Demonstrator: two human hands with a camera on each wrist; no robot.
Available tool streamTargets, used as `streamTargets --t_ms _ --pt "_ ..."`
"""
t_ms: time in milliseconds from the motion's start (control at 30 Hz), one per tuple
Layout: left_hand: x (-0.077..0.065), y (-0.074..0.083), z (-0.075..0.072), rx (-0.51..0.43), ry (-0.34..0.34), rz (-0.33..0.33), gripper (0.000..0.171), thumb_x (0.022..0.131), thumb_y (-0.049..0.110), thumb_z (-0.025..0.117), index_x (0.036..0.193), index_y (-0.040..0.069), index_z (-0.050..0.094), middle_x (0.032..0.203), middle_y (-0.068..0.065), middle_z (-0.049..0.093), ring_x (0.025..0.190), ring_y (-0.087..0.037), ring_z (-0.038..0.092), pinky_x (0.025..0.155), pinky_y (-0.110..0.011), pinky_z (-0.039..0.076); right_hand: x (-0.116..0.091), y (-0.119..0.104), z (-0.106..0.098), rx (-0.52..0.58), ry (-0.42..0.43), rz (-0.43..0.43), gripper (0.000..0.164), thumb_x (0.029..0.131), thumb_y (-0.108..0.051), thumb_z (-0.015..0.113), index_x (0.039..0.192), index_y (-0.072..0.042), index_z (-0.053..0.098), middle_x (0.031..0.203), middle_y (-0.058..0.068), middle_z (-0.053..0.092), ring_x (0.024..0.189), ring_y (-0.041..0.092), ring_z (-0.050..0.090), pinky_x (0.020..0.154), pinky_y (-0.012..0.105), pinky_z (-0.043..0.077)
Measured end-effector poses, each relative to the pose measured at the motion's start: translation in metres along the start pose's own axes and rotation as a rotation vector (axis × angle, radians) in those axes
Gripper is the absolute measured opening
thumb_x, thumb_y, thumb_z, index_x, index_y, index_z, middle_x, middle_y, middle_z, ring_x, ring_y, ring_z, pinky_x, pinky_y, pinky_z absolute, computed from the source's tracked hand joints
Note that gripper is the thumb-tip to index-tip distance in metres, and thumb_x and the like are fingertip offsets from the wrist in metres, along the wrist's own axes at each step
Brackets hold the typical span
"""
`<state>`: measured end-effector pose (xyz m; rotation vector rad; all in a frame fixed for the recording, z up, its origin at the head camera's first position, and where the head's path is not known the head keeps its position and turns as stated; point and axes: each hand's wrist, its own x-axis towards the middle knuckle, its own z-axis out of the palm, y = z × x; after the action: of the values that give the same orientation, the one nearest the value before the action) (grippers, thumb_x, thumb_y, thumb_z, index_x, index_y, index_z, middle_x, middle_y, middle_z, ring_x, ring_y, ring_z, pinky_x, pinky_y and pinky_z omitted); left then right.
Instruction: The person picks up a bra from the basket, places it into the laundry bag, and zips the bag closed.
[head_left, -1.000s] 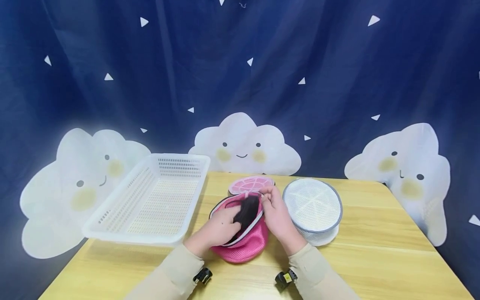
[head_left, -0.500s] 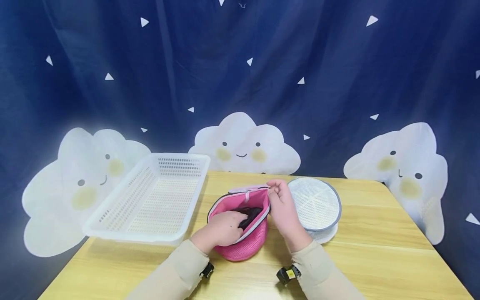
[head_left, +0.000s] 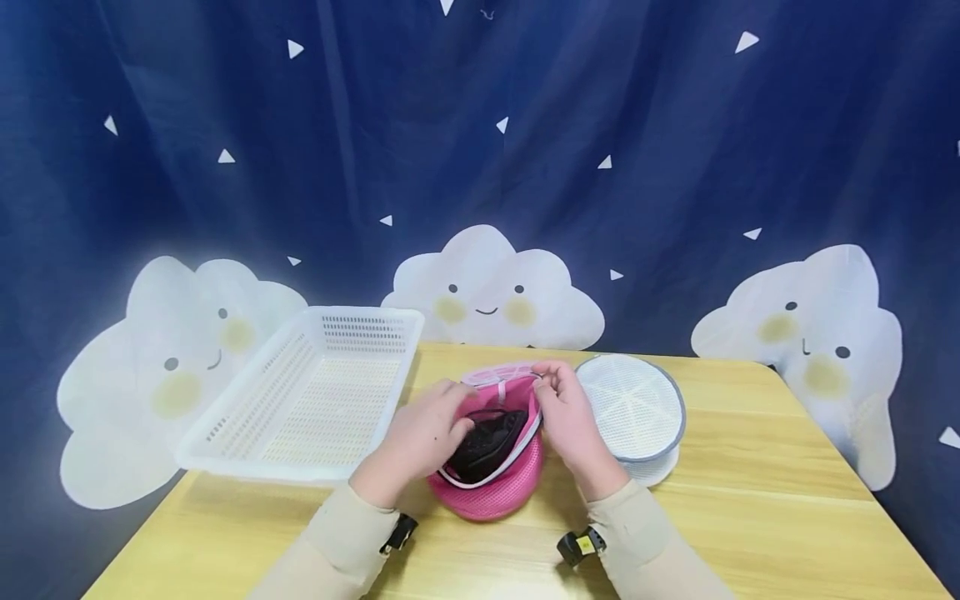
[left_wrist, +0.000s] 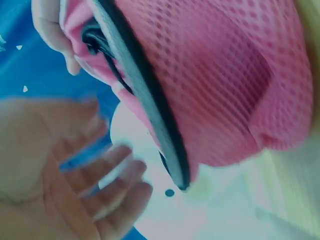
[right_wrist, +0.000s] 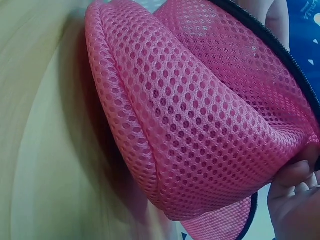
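A pink mesh laundry bag (head_left: pixel 491 500) stands on the table between the hands, its zipped top open. Inside lies a black cloth item (head_left: pixel 486 448) with a thin cord or strap; its exact kind is unclear. My right hand (head_left: pixel 567 408) pinches the bag's rim at the far right, thumb and fingers on the edge in the right wrist view. Beside the left rim is my left hand (head_left: pixel 422 429), its fingers loosely spread and holding nothing; the left wrist view shows that hand (left_wrist: pixel 75 165) apart from the bag. The pink lid (head_left: pixel 495 372) is folded back behind.
To the left stands a white plastic basket (head_left: pixel 296 477) with slotted walls. A round white mesh bag (head_left: pixel 632 408) with grey trim sits right of the pink bag, close to my right hand. The wooden table (head_left: pixel 772 467) ends at a dark blue curtain (head_left: pixel 480 125).
My left hand has come out of the pink bag and moved left, leaving the black item inside. My right hand has kept hold of the rim, and the lid has tipped back.
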<state>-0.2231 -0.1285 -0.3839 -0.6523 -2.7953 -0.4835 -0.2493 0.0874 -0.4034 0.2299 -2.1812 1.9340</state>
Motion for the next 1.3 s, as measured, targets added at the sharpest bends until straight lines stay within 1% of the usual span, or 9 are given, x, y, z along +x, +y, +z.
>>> streamTargets --t_ms 100,200,400,533,667,800,900,1000,1300 --pt "-0.001 -0.002 0.001 0.090 0.033 -0.105 0.047 0.094 0.022 0.072 0.137 0.011 0.057 0.123 -0.012 0.061 0.113 -0.032 0.060 0.087 -0.051 0.052 0.000 0.000 -0.002 0.012 -0.015 0.007 0.023 0.102 -0.005 0.051 0.125 -0.002 0.054 0.090 0.009 0.053 0.063 0.013 0.049 0.055 0.024 0.043" --pt "-0.002 -0.005 0.007 0.132 -0.037 -0.162 0.054 0.092 0.020 0.072 0.142 0.009 0.052 0.122 -0.016 0.059 0.102 -0.034 0.064 0.079 -0.051 0.055 0.000 0.000 -0.002 0.037 -0.033 0.019 0.025 0.101 -0.003 0.053 0.126 -0.001 0.052 0.095 0.014 0.055 0.061 0.013 0.051 0.052 0.024 0.044" --pt "-0.002 -0.011 0.013 0.039 -0.131 -0.174 0.068 0.089 0.003 0.067 0.151 0.011 0.041 0.118 -0.016 0.057 0.076 -0.024 0.061 0.066 -0.041 0.054 -0.001 -0.001 -0.001 0.032 -0.039 0.028 0.031 0.097 -0.002 0.058 0.128 -0.001 0.050 0.101 0.014 0.056 0.060 0.013 0.050 0.049 0.025 0.044" --pt "-0.001 -0.012 0.008 -0.037 -0.105 -0.190 0.070 0.090 0.000 0.064 0.154 0.013 0.037 0.115 -0.016 0.055 0.069 -0.020 0.055 0.067 -0.039 0.052 0.000 -0.004 -0.002 0.004 -0.035 0.024 0.033 0.096 -0.002 0.061 0.127 -0.003 0.052 0.099 0.011 0.053 0.056 0.011 0.044 0.049 0.023 0.040" --pt "0.002 -0.014 -0.005 -0.056 -0.032 -0.216 0.067 0.090 -0.001 0.062 0.152 0.012 0.040 0.117 -0.018 0.057 0.077 -0.025 0.059 0.074 -0.045 0.054 -0.003 -0.019 -0.007 -0.037 -0.019 0.025 0.031 0.096 0.000 0.059 0.126 0.001 0.052 0.096 0.011 0.052 0.053 0.008 0.042 0.050 0.022 0.038" --pt "0.005 -0.021 -0.016 -0.076 0.010 -0.229 0.061 0.089 -0.004 0.056 0.148 0.008 0.045 0.125 -0.021 0.059 0.105 -0.033 0.062 0.091 -0.051 0.051 -0.001 -0.026 -0.013 -0.072 -0.006 0.012 0.030 0.096 0.000 0.057 0.126 0.001 0.051 0.097 0.012 0.052 0.055 0.008 0.043 0.052 0.023 0.039" --pt "0.006 -0.028 -0.024 -0.117 0.009 -0.255 0.054 0.091 -0.003 0.050 0.145 0.004 0.048 0.130 -0.022 0.060 0.121 -0.036 0.057 0.101 -0.052 0.046 0.006 -0.016 -0.019 -0.051 0.014 0.016 0.029 0.098 -0.002 0.055 0.127 -0.003 0.052 0.100 0.011 0.051 0.067 0.014 0.046 0.060 0.024 0.040" --pt "0.008 -0.030 -0.030 -0.175 -0.006 -0.285 0.045 0.095 0.002 0.047 0.140 0.001 0.053 0.132 -0.021 0.061 0.123 -0.037 0.056 0.104 -0.052 0.043 0.008 -0.012 -0.022 -0.016 0.017 0.039 0.029 0.100 -0.004 0.052 0.129 -0.004 0.051 0.102 0.012 0.049 0.081 0.020 0.048 0.070 0.025 0.042" --pt "0.010 -0.020 -0.017 -0.389 -0.044 -0.288 0.022 0.097 0.015 0.050 0.099 0.011 0.071 0.090 -0.002 0.067 0.087 -0.021 0.060 0.082 -0.044 0.050 0.000 -0.009 -0.008 -0.085 -0.138 0.059 0.035 0.096 -0.003 0.055 0.131 -0.002 0.053 0.100 0.017 0.063 0.082 0.021 0.059 0.073 0.028 0.048"
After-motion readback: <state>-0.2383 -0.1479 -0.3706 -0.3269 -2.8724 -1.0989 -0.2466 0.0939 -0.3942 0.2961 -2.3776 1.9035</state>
